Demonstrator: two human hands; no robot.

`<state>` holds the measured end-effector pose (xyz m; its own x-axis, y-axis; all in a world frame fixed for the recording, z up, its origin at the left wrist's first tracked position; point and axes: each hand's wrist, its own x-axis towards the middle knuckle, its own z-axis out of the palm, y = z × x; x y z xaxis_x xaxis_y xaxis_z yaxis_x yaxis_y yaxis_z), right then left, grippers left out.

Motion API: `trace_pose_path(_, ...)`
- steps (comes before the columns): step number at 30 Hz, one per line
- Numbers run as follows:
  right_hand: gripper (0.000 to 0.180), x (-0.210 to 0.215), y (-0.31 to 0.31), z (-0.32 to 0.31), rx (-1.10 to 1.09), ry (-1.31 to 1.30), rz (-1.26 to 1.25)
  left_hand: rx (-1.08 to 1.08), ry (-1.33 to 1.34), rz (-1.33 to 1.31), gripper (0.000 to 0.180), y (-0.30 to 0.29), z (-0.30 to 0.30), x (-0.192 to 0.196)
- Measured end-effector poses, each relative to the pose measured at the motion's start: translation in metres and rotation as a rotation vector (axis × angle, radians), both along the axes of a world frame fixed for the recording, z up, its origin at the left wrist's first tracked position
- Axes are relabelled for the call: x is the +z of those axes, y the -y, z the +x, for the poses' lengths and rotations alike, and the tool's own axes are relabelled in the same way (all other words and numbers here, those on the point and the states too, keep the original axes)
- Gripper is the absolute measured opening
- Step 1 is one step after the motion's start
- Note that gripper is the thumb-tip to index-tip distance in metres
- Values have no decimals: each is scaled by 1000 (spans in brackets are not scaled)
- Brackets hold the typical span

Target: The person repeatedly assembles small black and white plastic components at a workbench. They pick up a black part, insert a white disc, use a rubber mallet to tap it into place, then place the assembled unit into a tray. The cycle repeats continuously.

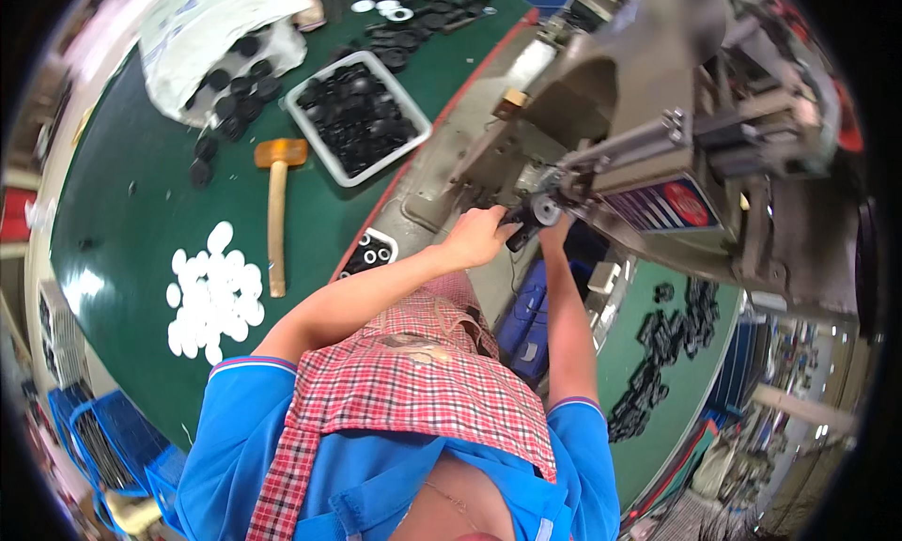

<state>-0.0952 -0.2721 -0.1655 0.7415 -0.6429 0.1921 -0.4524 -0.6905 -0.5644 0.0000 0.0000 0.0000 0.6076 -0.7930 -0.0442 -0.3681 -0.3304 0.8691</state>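
Bright-blue cloth shirt (pixel 225 428) under a red-checked fabric apron (pixel 423 381), foreground. Left hand (pixel 479 236): fingers narrowed on a black elongated part (pixel 520 231), just beside a round grey disc (pixel 545 209) at the grey-brown metal machine (pixel 648 100). Right hand (pixel 554 233): below the disc, partly hidden; finger state cannot be told. Wooden-handled, orange-headed mallet (pixel 276 212): on the green tabletop (pixel 122 212), near white oval pieces (pixel 216 301).

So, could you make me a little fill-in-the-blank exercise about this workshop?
1. The wooden-handled mallet has a head coloured ____.
2. The discs piled left of its handle are coloured ____.
3. The tray right of the mallet holds parts coloured ____.
4. Of the table and the machine, the left hand and right hand are both at the ____.

Missing words: orange; white; black; machine.
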Motion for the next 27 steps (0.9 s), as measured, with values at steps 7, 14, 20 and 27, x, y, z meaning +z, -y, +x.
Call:
trace_pose_path(7, 22, -24, 10, 31, -57, -255, -434, 379, -330, 119, 33, -208, 49, 9)
trace_pose_path(14, 27, -35, 33, 52, 63, -365, -231, 614, 341, 695, 40, -285, 49, -7)
trace_pose_path(20, 32, -78, 96, 14, 111, -348, -354, 479, 527, 198, 24, -180, 110, 25)
trace_pose_path(27, 32, -3, 46, 16, 73, 15, 268, 258, 516, 194, 15, -96, 180, -4)
